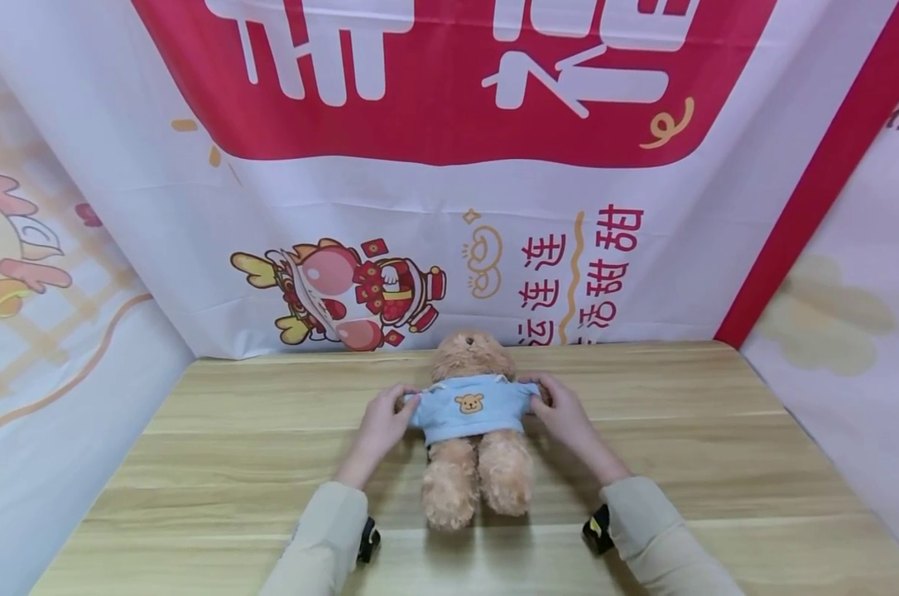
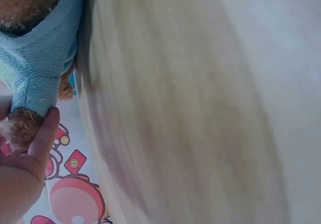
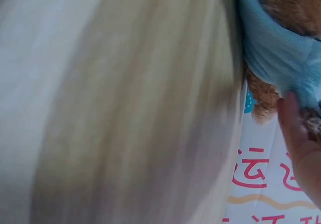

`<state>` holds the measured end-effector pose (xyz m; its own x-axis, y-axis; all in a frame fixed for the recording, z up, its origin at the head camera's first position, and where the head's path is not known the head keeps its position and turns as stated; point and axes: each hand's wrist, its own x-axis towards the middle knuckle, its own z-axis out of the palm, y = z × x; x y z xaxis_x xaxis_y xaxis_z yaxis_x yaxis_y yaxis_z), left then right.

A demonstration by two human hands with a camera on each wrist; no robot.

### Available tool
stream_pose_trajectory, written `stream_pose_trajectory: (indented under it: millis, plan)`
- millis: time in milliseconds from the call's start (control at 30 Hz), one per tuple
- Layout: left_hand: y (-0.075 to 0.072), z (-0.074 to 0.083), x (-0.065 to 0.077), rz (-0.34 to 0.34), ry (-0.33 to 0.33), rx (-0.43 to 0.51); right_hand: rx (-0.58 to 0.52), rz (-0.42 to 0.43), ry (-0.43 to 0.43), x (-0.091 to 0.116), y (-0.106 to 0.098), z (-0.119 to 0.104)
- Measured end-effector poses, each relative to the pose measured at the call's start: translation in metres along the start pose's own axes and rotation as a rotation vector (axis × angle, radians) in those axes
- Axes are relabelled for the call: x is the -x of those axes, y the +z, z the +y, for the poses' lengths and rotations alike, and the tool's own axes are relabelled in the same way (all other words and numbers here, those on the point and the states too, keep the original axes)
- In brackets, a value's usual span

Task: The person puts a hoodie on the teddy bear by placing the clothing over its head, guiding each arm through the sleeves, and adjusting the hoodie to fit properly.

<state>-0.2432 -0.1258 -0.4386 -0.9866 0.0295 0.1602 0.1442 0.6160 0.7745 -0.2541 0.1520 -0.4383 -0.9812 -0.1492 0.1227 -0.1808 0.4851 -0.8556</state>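
Observation:
A light-brown teddy bear [image 1: 506, 473] in a pale blue top [image 1: 449, 418] lies on its back on the table, its head toward the banner and its legs toward me. A small bear face is on the front of the top. My left hand [image 1: 384, 420] grips the arm at the bear's left side in the head view; its furry paw [image 2: 22, 126] shows between thumb and fingers. On the other side my right hand [image 1: 566, 415] holds the opposite arm by the sleeve end. The right wrist view cuts off part of that hand [image 3: 303, 146].
The wood-grain table [image 1: 256, 463] stretches out on both sides of the bear. A red and white banner [image 1: 435, 186] hangs along the back edge, and printed cloths [image 1: 55, 331] hang at the sides. Dark wrist devices [image 1: 369, 540] sit below both sleeves.

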Motion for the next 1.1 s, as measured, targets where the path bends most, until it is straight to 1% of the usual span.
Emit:
stream_pose_trajectory:
  millis: [67,133,167,233,300,433,600,667,733,767,900,967,1033,1100]
  plan:
    - [0.000,0.002,0.000,-0.011,0.004,0.002,-0.063,-0.044,0.018,0.000,-0.001,0.000]
    - [0.001,0.004,0.000,-0.017,0.021,-0.010,-0.089,-0.069,0.023,0.000,-0.001,0.000]
    - [0.001,0.004,0.000,-0.017,0.029,-0.013,-0.083,-0.072,0.022,0.000,0.000,0.000]
    - [0.002,0.004,0.000,-0.009,0.039,-0.011,-0.061,-0.069,0.027,-0.002,0.000,0.001]
    - [0.003,0.004,-0.001,0.008,0.040,0.008,-0.025,-0.045,0.037,-0.003,0.001,0.002]
    - [0.004,0.002,-0.001,0.047,0.023,0.045,-0.060,-0.010,0.063,-0.005,0.000,0.004]
    - [0.002,0.002,0.000,0.067,0.016,0.027,-0.106,-0.030,0.023,-0.005,-0.007,0.005]
    - [0.001,0.003,0.000,0.064,0.035,0.023,-0.103,-0.045,0.003,-0.004,-0.010,0.007]
    - [0.000,0.003,0.001,0.030,0.038,0.038,-0.084,-0.059,-0.031,-0.004,-0.012,0.010]
    - [-0.001,0.004,0.002,-0.001,0.035,0.053,-0.073,-0.072,-0.050,-0.003,-0.014,0.011]
    - [-0.009,0.004,0.006,-0.165,-0.005,0.129,-0.013,-0.136,-0.096,0.000,-0.020,0.014]
    - [-0.012,0.004,0.007,-0.223,-0.009,0.151,0.008,-0.146,-0.080,0.001,-0.022,0.014]
    - [-0.013,0.004,0.007,-0.246,0.000,0.155,0.036,-0.128,-0.057,0.001,-0.023,0.012]
    - [-0.012,0.002,0.005,-0.244,0.007,0.151,0.053,-0.097,-0.038,0.001,-0.022,0.011]
